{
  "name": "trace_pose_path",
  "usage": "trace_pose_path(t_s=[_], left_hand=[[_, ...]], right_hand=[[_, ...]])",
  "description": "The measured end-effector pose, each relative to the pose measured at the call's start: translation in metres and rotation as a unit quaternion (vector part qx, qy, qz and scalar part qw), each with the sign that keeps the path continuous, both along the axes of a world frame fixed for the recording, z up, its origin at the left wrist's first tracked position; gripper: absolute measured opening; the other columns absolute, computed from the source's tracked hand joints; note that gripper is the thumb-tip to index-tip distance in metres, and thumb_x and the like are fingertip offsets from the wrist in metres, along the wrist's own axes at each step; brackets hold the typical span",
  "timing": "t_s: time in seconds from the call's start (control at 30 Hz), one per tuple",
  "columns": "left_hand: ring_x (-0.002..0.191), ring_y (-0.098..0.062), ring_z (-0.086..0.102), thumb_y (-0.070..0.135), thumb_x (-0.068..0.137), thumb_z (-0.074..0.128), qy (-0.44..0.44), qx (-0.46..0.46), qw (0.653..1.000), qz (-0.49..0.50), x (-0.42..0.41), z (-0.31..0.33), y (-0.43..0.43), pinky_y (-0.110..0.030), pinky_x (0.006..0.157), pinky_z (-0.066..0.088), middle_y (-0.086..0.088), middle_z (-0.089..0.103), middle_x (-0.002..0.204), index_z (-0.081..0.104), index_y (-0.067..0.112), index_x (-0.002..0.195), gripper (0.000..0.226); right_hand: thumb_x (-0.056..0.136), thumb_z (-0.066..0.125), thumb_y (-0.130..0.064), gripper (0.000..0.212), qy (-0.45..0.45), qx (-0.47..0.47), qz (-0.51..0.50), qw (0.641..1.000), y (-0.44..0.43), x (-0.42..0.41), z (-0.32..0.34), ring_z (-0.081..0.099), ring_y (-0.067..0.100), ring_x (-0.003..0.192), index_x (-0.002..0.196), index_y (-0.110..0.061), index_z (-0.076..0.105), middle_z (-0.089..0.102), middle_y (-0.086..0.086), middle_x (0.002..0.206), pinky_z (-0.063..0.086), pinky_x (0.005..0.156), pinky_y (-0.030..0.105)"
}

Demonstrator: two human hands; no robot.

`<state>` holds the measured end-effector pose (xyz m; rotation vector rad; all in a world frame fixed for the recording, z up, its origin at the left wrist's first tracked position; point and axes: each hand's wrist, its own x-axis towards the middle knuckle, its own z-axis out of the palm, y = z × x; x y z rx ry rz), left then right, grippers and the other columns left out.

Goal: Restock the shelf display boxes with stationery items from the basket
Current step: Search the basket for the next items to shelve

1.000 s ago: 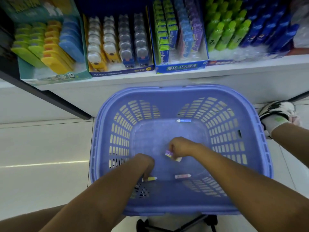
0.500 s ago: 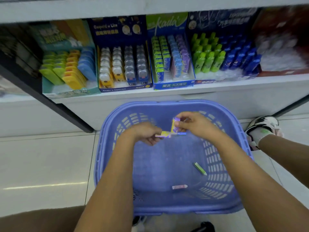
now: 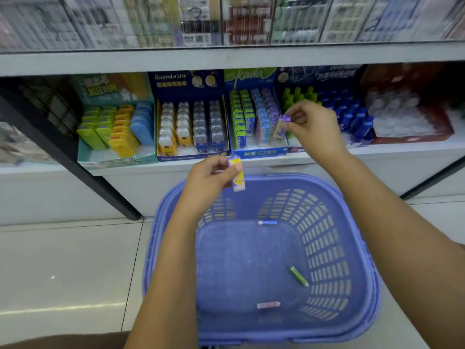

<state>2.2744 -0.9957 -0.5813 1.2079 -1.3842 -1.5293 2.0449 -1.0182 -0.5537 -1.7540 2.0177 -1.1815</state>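
A blue plastic basket [image 3: 357, 248] stands on the floor below the shelf. Inside lie a blue eraser [image 3: 267, 222], a green one [image 3: 298, 276] and a pink one [image 3: 268, 305]. My left hand [image 3: 208, 180] pinches a yellow-and-purple eraser [image 3: 237, 175] above the basket's far rim. My right hand [image 3: 312, 127] pinches a purple eraser [image 3: 281, 125] at the purple row of the Kada display box [image 3: 261, 153], which holds green, blue and purple erasers in rows.
Along the shelf stand other display boxes: a teal box [image 3: 118, 159] with green, yellow and blue cases, a dark blue box [image 3: 191, 156] of animal-shaped items, green and blue bottles [image 3: 352, 117], and a red box [image 3: 412, 137]. A black shelf post [image 3: 75, 162] slants at left.
Both hands rose out of the basket, each with an eraser. The right hand went up to the Kada box; the left stays near the basket's far rim. The view tilted up.
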Motion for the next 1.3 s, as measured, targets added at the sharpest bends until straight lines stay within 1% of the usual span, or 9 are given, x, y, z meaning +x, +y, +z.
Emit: trace_pose_path(t_s=[0.2,0.43,0.53,0.7,0.87,0.97,1.07,1.17,1.3], left_hand=[[0.077,-0.021,0.072,0.021,0.095,0.054,0.068,0.051,0.996,-0.021,-0.017,0.003,0.010,-0.026,0.059,0.057,-0.006,0.073,0.085,0.056,0.012,0.096,0.009],[0.084,-0.020,0.068,-0.001,0.087,0.061,0.076,0.050,0.996,-0.027,-0.026,-0.003,0.009,-0.023,0.074,0.058,-0.015,0.067,0.100,0.064,0.008,0.103,0.018],[0.079,-0.018,0.066,0.000,0.083,0.066,0.072,0.035,0.997,0.000,-0.031,-0.003,0.011,-0.023,0.073,0.058,-0.013,0.069,0.090,0.067,0.008,0.093,0.013],[0.070,-0.003,0.064,0.009,0.082,0.069,-0.047,-0.130,0.987,0.081,-0.047,-0.007,0.014,-0.016,0.071,0.053,0.011,0.067,0.078,0.059,0.023,0.080,0.018],[0.082,0.002,0.063,0.018,0.083,0.068,-0.092,-0.249,0.959,0.102,-0.063,-0.006,0.021,-0.020,0.077,0.053,0.023,0.063,0.083,0.057,0.026,0.092,0.017],[0.114,-0.004,0.053,0.025,0.085,0.067,-0.163,-0.279,0.946,0.033,-0.065,-0.009,0.015,-0.015,0.098,0.037,0.009,0.060,0.124,0.052,0.019,0.125,0.043],[0.141,-0.012,0.025,0.030,0.090,0.059,-0.315,-0.300,0.898,-0.066,-0.063,-0.017,0.006,-0.017,0.108,0.021,0.002,0.032,0.153,0.030,0.017,0.146,0.065],[0.146,-0.014,0.011,0.024,0.092,0.057,-0.365,-0.299,0.875,-0.111,-0.061,-0.024,0.001,-0.024,0.116,0.014,0.001,0.020,0.158,0.022,0.017,0.149,0.068],[0.146,-0.015,0.012,0.023,0.092,0.056,-0.366,-0.303,0.874,-0.105,-0.061,-0.026,-0.003,-0.027,0.117,0.015,0.001,0.021,0.157,0.023,0.018,0.149,0.066]], right_hand=[[0.077,0.075,-0.010,0.018,0.070,0.065,0.056,0.994,-0.021,-0.006,0.009,0.058,0.011,0.071,0.093,-0.008,0.067,0.063,0.002,0.080,0.044,0.065,0.011],[0.072,0.080,-0.014,0.023,0.137,0.098,0.054,0.984,-0.026,-0.008,0.006,0.053,0.015,0.072,0.092,-0.004,0.072,0.066,0.012,0.092,0.039,0.068,0.021],[0.076,0.077,-0.021,0.027,0.173,0.094,0.033,0.980,-0.022,-0.003,0.010,0.051,0.016,0.077,0.098,-0.007,0.069,0.061,0.012,0.098,0.034,0.067,0.021],[0.066,0.071,-0.061,0.047,-0.146,0.099,0.014,0.984,0.026,0.038,0.014,0.055,0.009,0.039,0.070,-0.017,0.054,0.060,-0.001,0.051,0.040,0.039,0.019],[0.077,0.075,-0.024,0.017,-0.195,0.080,0.022,0.977,0.048,0.050,0.010,0.059,0.002,0.046,0.075,-0.013,0.062,0.063,-0.007,0.049,0.049,0.050,0.016],[0.083,0.067,-0.014,0.016,-0.083,0.030,-0.003,0.996,0.039,0.032,0.016,0.055,-0.004,0.055,0.098,-0.016,0.071,0.056,-0.014,0.061,0.044,0.063,0.009],[0.080,0.071,-0.011,0.021,-0.016,0.012,-0.016,1.000,0.027,0.015,0.020,0.050,-0.003,0.059,0.101,-0.012,0.067,0.051,-0.015,0.071,0.044,0.062,0.013],[0.075,0.076,-0.009,0.018,0.020,0.043,0.010,0.999,0.014,0.005,0.017,0.054,-0.001,0.059,0.089,-0.008,0.065,0.061,-0.005,0.070,0.048,0.059,0.010],[0.077,0.076,-0.013,0.018,0.086,0.112,0.068,0.988,0.000,-0.003,0.017,0.067,0.016,0.080,0.094,-0.008,0.071,0.072,0.009,0.087,0.056,0.078,0.031]])
